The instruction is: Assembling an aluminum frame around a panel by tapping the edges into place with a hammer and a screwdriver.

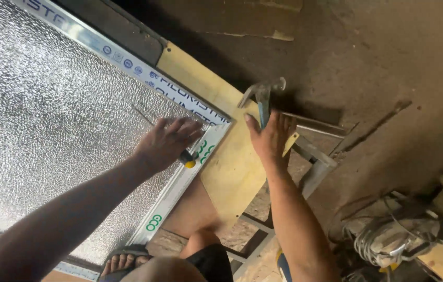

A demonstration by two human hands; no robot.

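Hammer sits clamped in my right hand just past the frame corner, raised over the plywood sheet, while my left hand grips a yellow-tipped screwdriver against the corner, I'd guess to steady it for tapping.

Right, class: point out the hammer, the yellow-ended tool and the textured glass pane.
hammer (262, 94), head view, on its metal head.
yellow-ended tool (189, 163), head view, on its yellow end below the left hand.
textured glass pane (49, 130), head view, on its bare middle.
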